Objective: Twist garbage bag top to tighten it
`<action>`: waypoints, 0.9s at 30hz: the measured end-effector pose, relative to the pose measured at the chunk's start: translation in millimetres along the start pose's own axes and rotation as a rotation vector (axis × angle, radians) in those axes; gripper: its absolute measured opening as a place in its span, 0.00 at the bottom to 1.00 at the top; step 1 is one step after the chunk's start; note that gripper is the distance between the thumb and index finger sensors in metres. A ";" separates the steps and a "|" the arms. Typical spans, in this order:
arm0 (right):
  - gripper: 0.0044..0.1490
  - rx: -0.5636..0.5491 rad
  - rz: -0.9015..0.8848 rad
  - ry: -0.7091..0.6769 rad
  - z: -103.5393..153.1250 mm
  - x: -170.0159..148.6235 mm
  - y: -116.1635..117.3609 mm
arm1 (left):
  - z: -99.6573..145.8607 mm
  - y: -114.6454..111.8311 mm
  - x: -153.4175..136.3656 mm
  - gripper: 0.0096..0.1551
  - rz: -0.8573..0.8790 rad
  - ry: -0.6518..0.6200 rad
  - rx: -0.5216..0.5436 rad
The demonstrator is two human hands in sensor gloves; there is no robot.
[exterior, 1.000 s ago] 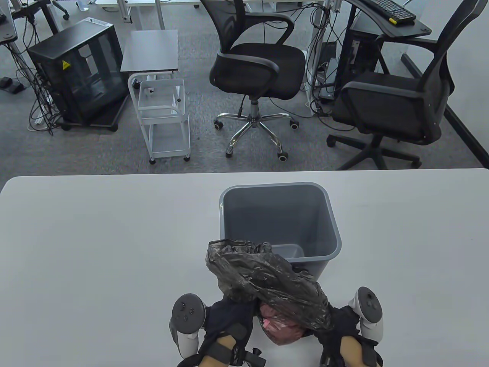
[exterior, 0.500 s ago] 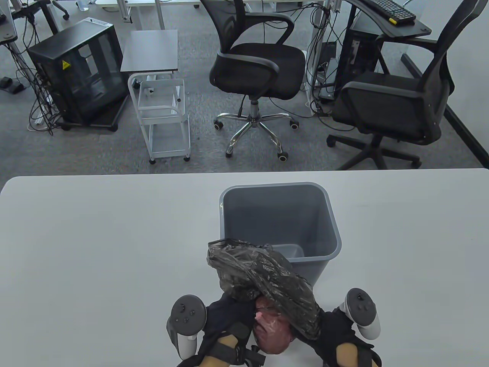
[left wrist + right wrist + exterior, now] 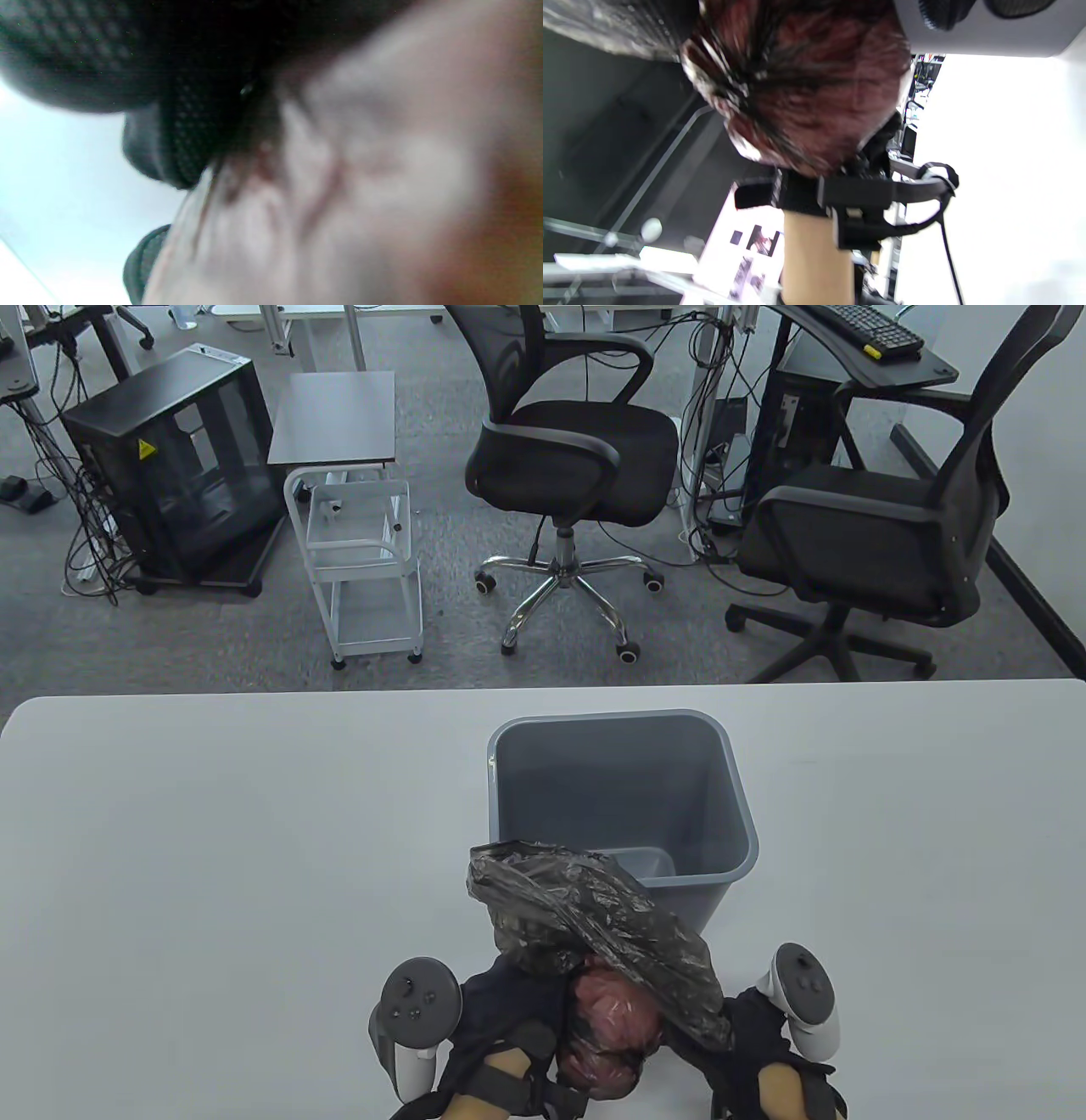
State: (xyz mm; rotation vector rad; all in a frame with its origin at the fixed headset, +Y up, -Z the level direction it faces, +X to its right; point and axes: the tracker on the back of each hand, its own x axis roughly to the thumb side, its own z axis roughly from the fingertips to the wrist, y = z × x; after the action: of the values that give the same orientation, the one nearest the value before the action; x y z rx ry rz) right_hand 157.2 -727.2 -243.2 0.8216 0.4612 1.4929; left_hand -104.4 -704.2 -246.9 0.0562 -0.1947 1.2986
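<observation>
left hand (image 3: 501, 1027) fingers hidden under black bag (image 3: 594, 925), right hand (image 3: 755, 1052) fingers likewise hidden, both forearms cut off at bottom edge, left wrist view blurred to pale and dark shapes, bag (image 3: 801, 84) contents indistinct reddish mass, bin's (image 3: 730, 780) near wall partly hidden by bag

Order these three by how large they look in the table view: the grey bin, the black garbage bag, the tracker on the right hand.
1. Grey bin, largest.
2. Black garbage bag, somewhat smaller; both hands partly cover it.
3. Tracker on the right hand, clearly smallest.
</observation>
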 end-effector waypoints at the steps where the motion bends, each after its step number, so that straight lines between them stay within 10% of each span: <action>1: 0.70 0.002 0.024 0.007 -0.2 0.2 0.2 | 0.0 -0.3 0.0 0.31 0.001 0.001 -0.004; 8: 0.58 -0.178 -0.100 0.062 6.3 -7.2 -13.3 | -2.4 -5.4 -6.8 0.34 0.139 -0.001 -0.072; 20: 0.70 -0.063 -0.015 -0.055 1.8 3.4 -4.6 | -0.5 -0.2 -1.6 0.31 -0.041 0.025 -0.005; 27: 0.57 -0.196 -0.132 0.025 6.8 -5.3 -14.8 | -1.3 -7.1 -3.4 0.33 0.060 -0.013 -0.069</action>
State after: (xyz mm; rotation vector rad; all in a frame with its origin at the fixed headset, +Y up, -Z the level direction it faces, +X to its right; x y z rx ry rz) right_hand 172.0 -732.1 -250.5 0.6075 0.3731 1.4017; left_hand -98.3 -709.1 -248.3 0.0003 -0.2540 1.3509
